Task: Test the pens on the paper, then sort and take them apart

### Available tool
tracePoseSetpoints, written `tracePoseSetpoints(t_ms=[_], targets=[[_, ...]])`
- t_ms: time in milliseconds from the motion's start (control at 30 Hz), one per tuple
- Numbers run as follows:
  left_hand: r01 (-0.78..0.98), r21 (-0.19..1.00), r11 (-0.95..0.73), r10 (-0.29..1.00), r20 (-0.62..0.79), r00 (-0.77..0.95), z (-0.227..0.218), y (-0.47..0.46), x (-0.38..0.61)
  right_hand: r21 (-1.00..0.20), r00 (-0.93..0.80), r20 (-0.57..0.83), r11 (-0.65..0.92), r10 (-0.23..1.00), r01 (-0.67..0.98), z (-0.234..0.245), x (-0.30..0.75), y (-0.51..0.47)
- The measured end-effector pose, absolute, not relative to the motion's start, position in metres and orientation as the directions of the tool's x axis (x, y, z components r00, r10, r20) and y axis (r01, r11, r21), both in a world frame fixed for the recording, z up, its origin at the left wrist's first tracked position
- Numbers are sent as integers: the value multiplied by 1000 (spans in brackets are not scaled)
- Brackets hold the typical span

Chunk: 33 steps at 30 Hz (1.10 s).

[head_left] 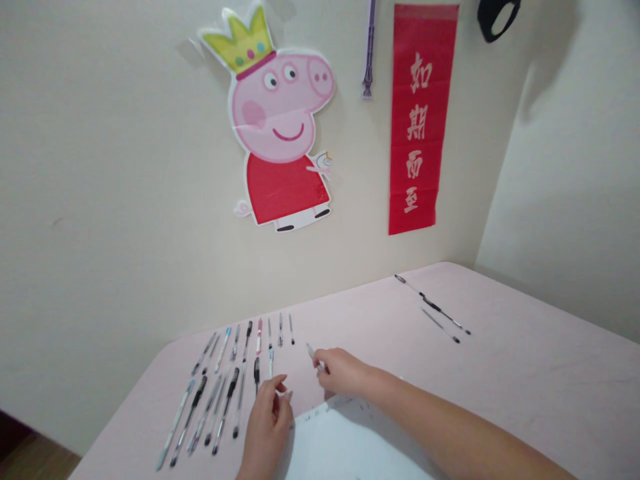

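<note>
My right hand [340, 371] pinches a slim light pen [311, 349] above the pink tabletop, its far end sticking out past my fingertips. My left hand [270, 417] rests at the lower middle with fingers loosely bent and apart, and I see nothing gripped in it. Just beyond its fingers lie a pen with a light blue end [271, 363] and a black-capped pen [257, 373]. To its left several pens lie side by side in a front row, among them a black-and-clear gel pen [226, 410]. Behind them is a second row, including a pink pen [259, 337].
White paper sheets [345, 443] lie under my forearms at the front edge. Pens [440, 325] lie end to end and side by side at the far right of the pink table [525, 373]. The wall behind carries a cartoon pig cutout [287, 187] and a red banner [423, 147].
</note>
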State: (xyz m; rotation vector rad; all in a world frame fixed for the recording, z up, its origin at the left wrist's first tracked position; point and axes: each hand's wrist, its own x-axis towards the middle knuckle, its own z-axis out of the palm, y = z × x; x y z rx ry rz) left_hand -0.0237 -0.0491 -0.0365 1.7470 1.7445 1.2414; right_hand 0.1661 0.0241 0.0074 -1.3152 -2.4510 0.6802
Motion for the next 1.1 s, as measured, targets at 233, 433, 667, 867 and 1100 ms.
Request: tracePoseSetpoints(t_ms=[233,433,667,867,1100], targets=[[622,771,-136,908,349,-233,-40,-44,-29,-464,-585,13,523,811,715,0,94,11],[610,784,-117,907,334,-255,-38,-45,-30,-379,-624,21,584,781,718,-2,82,9],[617,780,-106,908,329,-259,-38,-45,-28,-522,-621,129,586,773,620,-5,122,14],[593,796,-124,928,304,-214,-39,-46,-27,-455,-308,162,348,937,820,6,225,47],[551,829,-100,950,244,-195,-38,-48,-26,-180,180,75,-164,981,970,20,356,57]])
